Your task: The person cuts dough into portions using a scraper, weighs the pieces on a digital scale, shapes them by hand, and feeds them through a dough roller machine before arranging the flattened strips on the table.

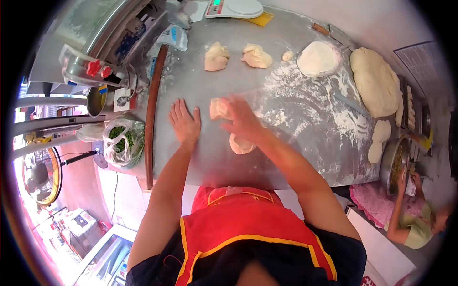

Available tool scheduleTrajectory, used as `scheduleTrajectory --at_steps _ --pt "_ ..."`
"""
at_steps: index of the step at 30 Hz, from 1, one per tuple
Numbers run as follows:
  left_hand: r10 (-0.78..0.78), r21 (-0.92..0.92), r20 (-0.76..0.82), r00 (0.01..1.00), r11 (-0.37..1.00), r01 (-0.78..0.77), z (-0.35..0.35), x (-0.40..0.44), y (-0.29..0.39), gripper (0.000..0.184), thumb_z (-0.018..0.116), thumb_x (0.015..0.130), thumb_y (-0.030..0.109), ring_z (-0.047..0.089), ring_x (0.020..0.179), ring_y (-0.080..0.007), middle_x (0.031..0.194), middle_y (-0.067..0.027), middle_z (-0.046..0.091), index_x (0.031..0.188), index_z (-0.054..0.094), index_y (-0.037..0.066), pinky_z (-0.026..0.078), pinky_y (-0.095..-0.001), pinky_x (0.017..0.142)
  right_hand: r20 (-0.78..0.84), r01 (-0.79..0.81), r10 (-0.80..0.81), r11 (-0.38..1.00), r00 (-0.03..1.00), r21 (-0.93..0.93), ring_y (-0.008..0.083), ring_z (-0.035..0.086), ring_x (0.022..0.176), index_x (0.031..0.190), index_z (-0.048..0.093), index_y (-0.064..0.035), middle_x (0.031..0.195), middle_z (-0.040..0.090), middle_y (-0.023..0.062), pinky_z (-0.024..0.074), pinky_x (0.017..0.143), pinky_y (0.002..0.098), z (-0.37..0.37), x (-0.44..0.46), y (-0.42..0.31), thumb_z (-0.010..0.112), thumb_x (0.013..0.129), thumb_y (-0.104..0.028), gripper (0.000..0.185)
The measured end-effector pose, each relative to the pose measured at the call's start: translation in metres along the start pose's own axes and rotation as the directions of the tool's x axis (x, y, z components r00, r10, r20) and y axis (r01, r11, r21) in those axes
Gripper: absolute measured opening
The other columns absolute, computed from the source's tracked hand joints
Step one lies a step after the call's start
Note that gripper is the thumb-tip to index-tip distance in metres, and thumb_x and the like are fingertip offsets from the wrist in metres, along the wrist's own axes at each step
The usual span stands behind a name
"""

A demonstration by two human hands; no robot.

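Head camera: from my distant seat I see the metal table (pixel 281 33) filling most of my picture, with a large dough mass (pixel 374 83) at its right end. The right hand (pixel 245 121) is over the work, its blurred fingers touching or just above the near dough pieces; I can't tell whether they grip. The left hand (pixel 185 123) lies palm down, fingers straight and spread, holding nothing. Beyond sits a floury white round (pixel 318 58), then two rough lumps (pixel 216 57). Smaller are the square-ish piece (pixel 218 109) by the right fingers and the rounded piece (pixel 241 145) below that palm; smallest, a little dough ball (pixel 287 56).
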State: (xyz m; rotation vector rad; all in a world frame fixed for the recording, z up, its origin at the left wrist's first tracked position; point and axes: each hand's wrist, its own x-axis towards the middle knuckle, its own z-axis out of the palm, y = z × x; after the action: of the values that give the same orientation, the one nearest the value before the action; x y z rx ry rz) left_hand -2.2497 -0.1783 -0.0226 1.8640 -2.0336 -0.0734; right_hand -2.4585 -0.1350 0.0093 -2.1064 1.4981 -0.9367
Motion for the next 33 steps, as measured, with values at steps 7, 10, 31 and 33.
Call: scheduleTrajectory --at_steps 7,10,31,33 --pt "-0.03 -0.015 0.029 0.999 0.999 0.031 0.001 0.0 -0.004 0.058 0.052 0.089 0.037 0.029 0.134 -0.0325 0.141 -0.0138 0.039 0.134 0.039 0.003 0.017 -0.0478 0.112 -0.026 -0.004 0.01 0.972 1.0 0.235 0.0319 0.057 0.103 0.12 0.047 -0.004 0.114 0.058 0.017 0.0447 0.089 0.0393 -0.027 0.019 0.018 0.07 0.071 -0.014 0.055" --pt "-0.033 -0.038 0.03 0.999 0.999 0.034 -0.002 -0.003 -0.002 0.058 0.052 0.089 0.037 0.028 0.135 -0.0317 0.141 -0.0135 0.038 0.135 0.038 0.003 0.015 -0.0472 0.113 0.107 -0.557 0.547 0.823 0.83 0.113 0.0369 0.052 0.111 0.126 0.043 -0.0023 0.122 0.054 0.0202 0.0417 0.093 0.043 -0.079 -0.018 0.006 0.063 0.081 -0.01 0.05" --pt "-0.056 -0.001 0.078 0.995 0.998 0.056 -0.005 0.001 0.001 0.058 0.052 0.091 0.038 0.026 0.136 -0.0298 0.143 -0.0125 0.036 0.136 0.037 0.005 0.014 -0.0449 0.113 -0.187 -0.484 0.448 0.787 0.874 -0.382 0.042 0.04 0.124 0.128 0.046 0.0006 0.13 0.048 0.0243 0.0287 0.103 0.0547 -0.054 -0.023 0.063 0.045 0.094 -0.028 0.045" --pt "-0.056 -0.01 0.083 0.995 0.998 0.057 -0.007 0.001 0.002 0.058 0.052 0.091 0.038 0.026 0.136 -0.03 0.143 -0.0127 0.037 0.136 0.037 0.004 0.014 -0.0449 0.113 -0.157 -0.272 0.222 0.784 0.962 -0.558 0.0412 0.038 0.126 0.135 0.037 0.0013 0.135 0.042 0.025 0.0274 0.106 0.0493 -0.043 -0.056 0.031 0.046 0.093 -0.024 0.05"
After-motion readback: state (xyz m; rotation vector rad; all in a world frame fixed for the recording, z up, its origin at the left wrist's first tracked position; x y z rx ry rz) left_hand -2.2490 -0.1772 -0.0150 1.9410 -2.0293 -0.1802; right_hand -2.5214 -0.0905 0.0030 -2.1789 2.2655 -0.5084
